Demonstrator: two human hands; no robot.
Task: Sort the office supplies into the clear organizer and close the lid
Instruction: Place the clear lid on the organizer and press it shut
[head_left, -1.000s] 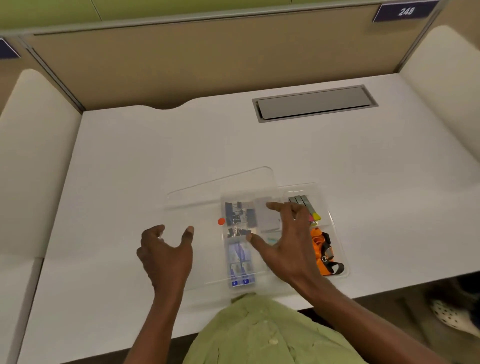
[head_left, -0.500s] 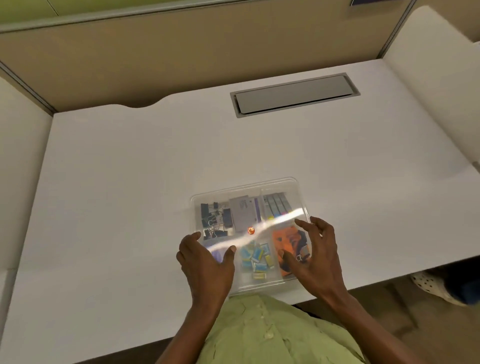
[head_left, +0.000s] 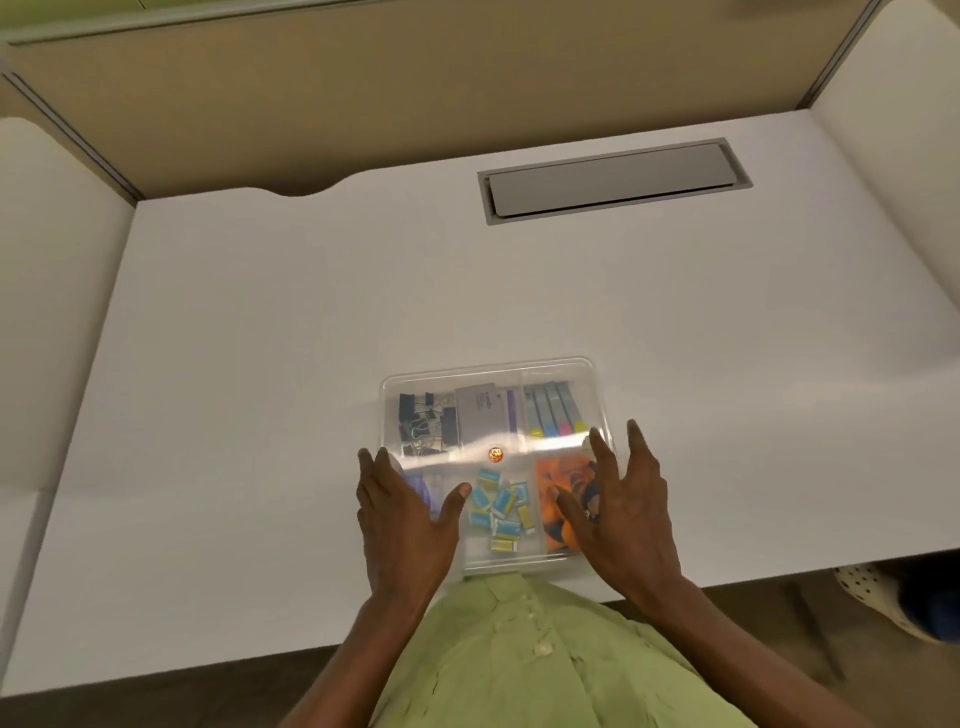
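We see the clear organizer (head_left: 496, 462) lying on the white desk (head_left: 260, 364) close to the near edge, lid (head_left: 550, 371) down over its compartments, which hold black binder clips (head_left: 426, 423), a grey box (head_left: 480, 410), highlighters (head_left: 553, 413), small blue and yellow pieces (head_left: 501, 509) and an orange item (head_left: 563, 478). Both hands lie flat on the lid with fingers spread and nothing grasped: our left hand (head_left: 405, 525) covers the corner at 7 o'clock of the organizer, our right hand (head_left: 623, 509) the side at 4 o'clock. From either palm the organizer's far edge lies toward 12 o'clock, and its long axis runs from 9 to 3 o'clock, so the 2 hands bracket it evenly, neither nearer. We judge the sorting done and the lid in need of only a press downward; whether the lid has latched, we cannot tell.
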